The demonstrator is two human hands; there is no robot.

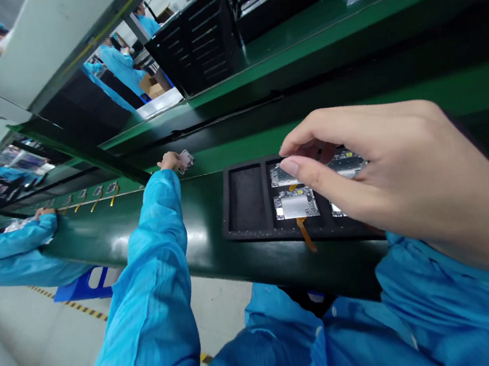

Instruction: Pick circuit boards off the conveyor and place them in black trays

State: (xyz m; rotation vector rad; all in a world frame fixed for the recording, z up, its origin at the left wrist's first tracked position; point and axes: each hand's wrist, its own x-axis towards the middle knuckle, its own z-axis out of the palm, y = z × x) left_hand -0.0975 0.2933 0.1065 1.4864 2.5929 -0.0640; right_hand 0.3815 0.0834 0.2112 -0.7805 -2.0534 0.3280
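Green tabletop [205, 223]: running across the middle of the frame and carrying the black tray and a row of small boards.
Held board [186, 161]: showing just left of the frame's centre, sticking out to the right of the left hand's fingertips; whether it is also touching the green surface below, I cannot tell.
Left hand [170, 160]: gripping the held board by its left side, the arm in its blue sleeve [159, 265] reaching up from the lower left of the frame.
Right hand [390, 171]: hovering over the black tray, right of centre, with fingers curling and thumb pointing left; index fingertip and thumb tip are nearly meeting, and I cannot tell whether they are pinching anything. The held board is lying well apart from it, to the left.
Black tray [247, 199]: resting on the green surface right of centre, its right part disappearing behind the right hand.
Lower tray board [296, 205]: lying in the tray, left of the right hand's thumb, its orange ribbon [307, 236] hanging over the front rim.
Upper tray board [280, 176]: lying just behind it, partly hiding beneath the right hand's fingertips.
Small boards [98, 191]: lining up along the left of the frame, between the left hand and a co-worker's hand [45, 212].
Black crate [196, 43]: standing at the upper middle of the frame.
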